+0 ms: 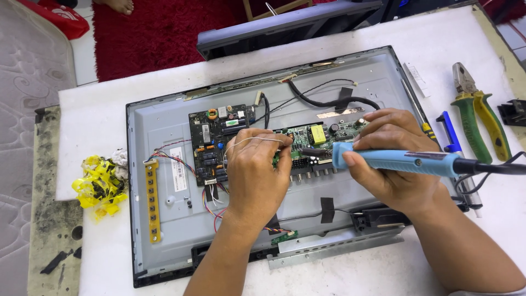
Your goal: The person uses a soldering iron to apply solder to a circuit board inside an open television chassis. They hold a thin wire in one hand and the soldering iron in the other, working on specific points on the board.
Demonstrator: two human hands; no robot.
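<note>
Right hand (392, 159) was clenched around the blue soldering iron (402, 160), tip down on the green main board (318, 140) in the middle of the opened TV back panel (164, 219) on the desk (98, 115). Left hand (255, 172) fingers pinched a thin solder wire (252, 139), feeding it toward the same spot. Best bet, I'd say: steady both wrists on the panel, touch the joint briefly, and keep the tip off neighbouring parts. Count: two circuit boards, counting the dark power board (216, 140), one yellow button strip (152, 200), one pair of green-yellow pliers (476, 109), one yellow tape wad (98, 183).
</note>
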